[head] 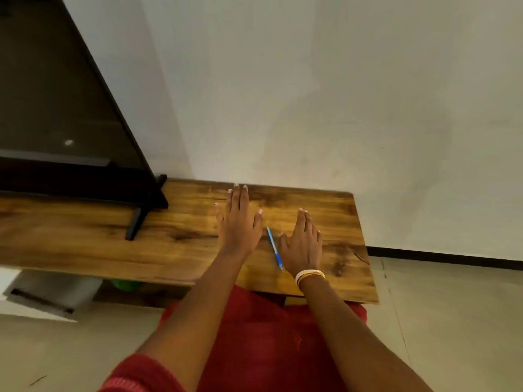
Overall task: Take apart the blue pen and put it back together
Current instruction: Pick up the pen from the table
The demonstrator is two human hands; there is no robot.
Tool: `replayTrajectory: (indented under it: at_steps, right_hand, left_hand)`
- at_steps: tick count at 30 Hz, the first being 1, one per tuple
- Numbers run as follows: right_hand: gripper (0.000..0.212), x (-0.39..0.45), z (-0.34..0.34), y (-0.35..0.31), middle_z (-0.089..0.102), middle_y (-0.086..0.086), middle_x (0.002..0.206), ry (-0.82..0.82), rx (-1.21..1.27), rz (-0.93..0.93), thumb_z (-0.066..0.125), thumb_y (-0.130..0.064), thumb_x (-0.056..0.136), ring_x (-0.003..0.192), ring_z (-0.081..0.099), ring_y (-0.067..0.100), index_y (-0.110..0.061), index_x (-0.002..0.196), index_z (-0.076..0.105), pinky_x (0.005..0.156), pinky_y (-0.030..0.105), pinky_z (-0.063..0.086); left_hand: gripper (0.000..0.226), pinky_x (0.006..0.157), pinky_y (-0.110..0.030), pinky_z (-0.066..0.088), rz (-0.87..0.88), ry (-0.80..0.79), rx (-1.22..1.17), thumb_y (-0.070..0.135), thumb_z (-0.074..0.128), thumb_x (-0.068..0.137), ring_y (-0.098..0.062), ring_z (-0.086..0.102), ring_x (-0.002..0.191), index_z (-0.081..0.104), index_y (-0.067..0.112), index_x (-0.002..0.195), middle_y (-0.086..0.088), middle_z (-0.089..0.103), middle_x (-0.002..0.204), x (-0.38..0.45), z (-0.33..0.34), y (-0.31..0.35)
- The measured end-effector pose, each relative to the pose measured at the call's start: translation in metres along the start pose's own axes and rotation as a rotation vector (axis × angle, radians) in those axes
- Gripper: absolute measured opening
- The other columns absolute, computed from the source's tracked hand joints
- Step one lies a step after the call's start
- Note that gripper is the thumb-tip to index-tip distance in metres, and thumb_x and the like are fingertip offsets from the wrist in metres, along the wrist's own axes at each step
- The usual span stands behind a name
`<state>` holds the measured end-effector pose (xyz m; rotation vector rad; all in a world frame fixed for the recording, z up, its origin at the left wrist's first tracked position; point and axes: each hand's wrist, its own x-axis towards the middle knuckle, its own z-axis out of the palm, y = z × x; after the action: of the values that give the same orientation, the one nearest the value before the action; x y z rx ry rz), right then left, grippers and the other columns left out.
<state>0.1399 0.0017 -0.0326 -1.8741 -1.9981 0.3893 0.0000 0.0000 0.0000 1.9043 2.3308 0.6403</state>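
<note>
The blue pen (274, 248) lies whole on the wooden tabletop (181, 239), slanting from upper left to lower right between my two hands. My left hand (239, 219) rests flat on the wood just left of the pen, fingers spread and holding nothing. My right hand (302, 241) lies flat just right of the pen, its thumb close to the pen's barrel, also holding nothing. Bangles circle my right wrist.
A dark TV screen (56, 94) on a black stand (141, 219) occupies the table's left part. The white wall (339, 94) rises right behind the table. The table's right edge (365, 250) is near my right hand. A white box (48, 292) sits on the floor below left.
</note>
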Motion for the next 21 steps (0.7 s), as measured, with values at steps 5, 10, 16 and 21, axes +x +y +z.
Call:
replayTrajectory:
  at_steps: [5, 10, 16, 21]
  right_hand:
    - [0.063, 0.013, 0.028, 0.01, 0.039, 0.013, 0.149, -0.004, 0.113, 0.147, 0.057, -0.022, 0.087, 0.135, 0.041, 0.031, -0.009, 0.144, 0.034, 0.107, 0.047, 0.038]
    - [0.058, 0.018, 0.049, 0.014, 0.049, 0.018, 0.134, -0.027, 0.203, 0.186, 0.063, -0.016, 0.081, 0.122, 0.049, 0.036, -0.006, 0.136, 0.046, 0.096, 0.048, 0.045]
    - [0.051, 0.031, 0.053, 0.003, 0.049, 0.017, 0.13, -0.117, 0.154, 0.148, 0.061, -0.026, 0.086, 0.119, 0.049, 0.034, -0.009, 0.133, 0.049, 0.098, 0.041, 0.043]
    - [0.05, 0.035, 0.052, 0.01, 0.055, 0.013, 0.114, -0.306, 0.062, 0.172, 0.068, -0.042, 0.079, 0.107, 0.055, 0.032, -0.009, 0.113, 0.051, 0.082, 0.036, 0.045]
  left_hand:
    - [0.056, 0.111, -0.051, 0.026, -0.121, -0.1, -0.183, 0.029, 0.05, 0.093, -0.024, 0.024, 0.143, 0.033, 0.013, 0.144, -0.01, 0.026, 0.156, 0.003, 0.034, -0.02]
    - [0.049, 0.106, -0.047, 0.037, -0.133, -0.078, -0.27, 0.022, 0.052, 0.09, -0.026, 0.037, 0.136, 0.044, 0.014, 0.138, -0.012, 0.04, 0.147, -0.005, 0.057, -0.033]
    - [0.042, 0.095, -0.037, 0.048, -0.092, -0.123, -0.248, 0.024, 0.052, 0.091, -0.021, 0.05, 0.122, 0.05, 0.019, 0.132, -0.005, 0.044, 0.141, 0.009, 0.068, -0.025]
    - [0.035, 0.085, -0.024, 0.045, -0.069, -0.113, -0.305, 0.022, 0.054, 0.089, -0.014, 0.054, 0.109, 0.058, 0.02, 0.124, 0.0, 0.054, 0.126, 0.016, 0.074, -0.029]
